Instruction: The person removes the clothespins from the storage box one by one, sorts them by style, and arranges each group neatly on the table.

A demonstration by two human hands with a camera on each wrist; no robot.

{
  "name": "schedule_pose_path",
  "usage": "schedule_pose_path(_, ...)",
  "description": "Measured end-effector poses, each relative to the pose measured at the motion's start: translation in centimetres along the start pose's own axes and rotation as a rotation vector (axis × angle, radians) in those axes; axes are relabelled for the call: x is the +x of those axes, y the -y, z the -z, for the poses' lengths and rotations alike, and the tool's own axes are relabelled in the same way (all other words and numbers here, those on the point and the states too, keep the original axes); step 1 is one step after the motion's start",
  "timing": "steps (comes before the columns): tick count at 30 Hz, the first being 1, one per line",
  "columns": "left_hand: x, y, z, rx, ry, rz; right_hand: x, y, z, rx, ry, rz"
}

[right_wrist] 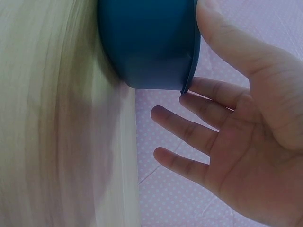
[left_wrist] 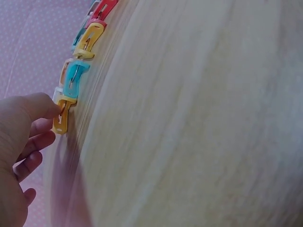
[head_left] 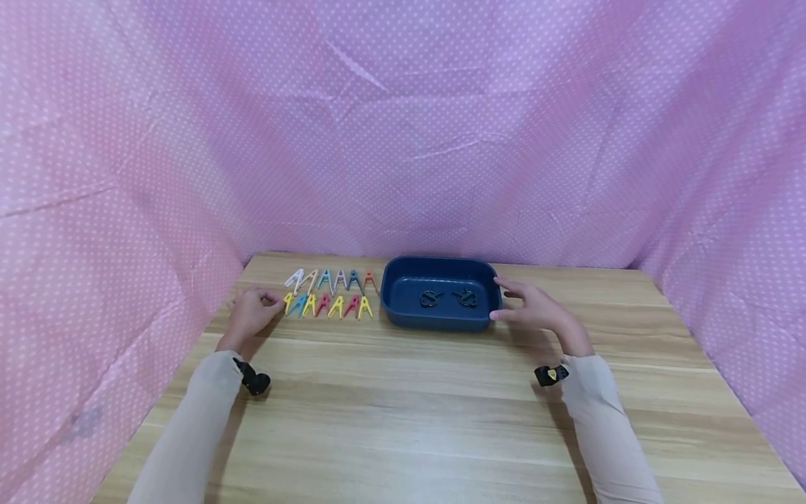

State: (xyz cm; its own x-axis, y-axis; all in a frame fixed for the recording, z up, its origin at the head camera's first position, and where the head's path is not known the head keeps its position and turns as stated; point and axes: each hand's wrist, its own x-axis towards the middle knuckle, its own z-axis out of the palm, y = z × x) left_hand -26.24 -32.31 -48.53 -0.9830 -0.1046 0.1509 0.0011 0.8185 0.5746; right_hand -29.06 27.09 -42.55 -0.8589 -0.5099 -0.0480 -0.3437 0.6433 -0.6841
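At the near row's left end, my left hand (head_left: 250, 313) pinches a yellow clothespin (left_wrist: 61, 118) between thumb and finger; the other fingers are loosely bent. Beside it in the left wrist view are a blue clothespin (left_wrist: 74, 78) and another yellow clothespin (left_wrist: 88, 40). Two rows of mixed-colour clothespins lie left of a dark blue basin (head_left: 441, 323). With fingers spread, my right hand (head_left: 532, 306) touches the basin's right rim. In the right wrist view the thumb and some fingertips (right_wrist: 187, 100) meet that rim. Two dark green looped items (head_left: 431, 299) lie inside the basin; their kind is unclear.
The wooden table (head_left: 390, 420) carries everything. A pink dotted cloth (head_left: 441, 140) hangs behind it and along both sides. A white clothespin (head_left: 294, 280) starts the far row, and an orange clothespin (head_left: 370, 280) ends it close to the basin.
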Motion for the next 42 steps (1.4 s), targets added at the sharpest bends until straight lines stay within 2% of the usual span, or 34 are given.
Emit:
schedule_pose_path(12,-0.2,0.0,-0.1,-0.006,-0.049,-0.011,0.0,0.1,-0.2,0.004,0.007,-0.011)
schedule_pose_path(15,-0.2,-0.2,-0.1,0.004,-0.082,-0.022,-0.1,0.1,-0.1,0.006,0.003,-0.011)
schedule_pose_path(21,0.3,-0.8,-0.3,-0.012,-0.106,-0.039,-0.1,-0.1,-0.1,0.002,0.008,-0.007)
schedule_pose_path(27,0.8,-2.3,-0.3,-0.044,-0.105,-0.057,0.0,-0.1,-0.1,-0.003,0.005,-0.005)
schedule_pose_path(32,1.2,-3.9,-0.3,-0.060,-0.102,-0.103,-0.1,-0.2,-0.2,0.001,0.006,-0.009)
schedule_pose_path(42,2.2,-7.3,-0.7,-0.080,-0.144,-0.213,0.1,-0.1,0.0,0.001,0.006,-0.015)
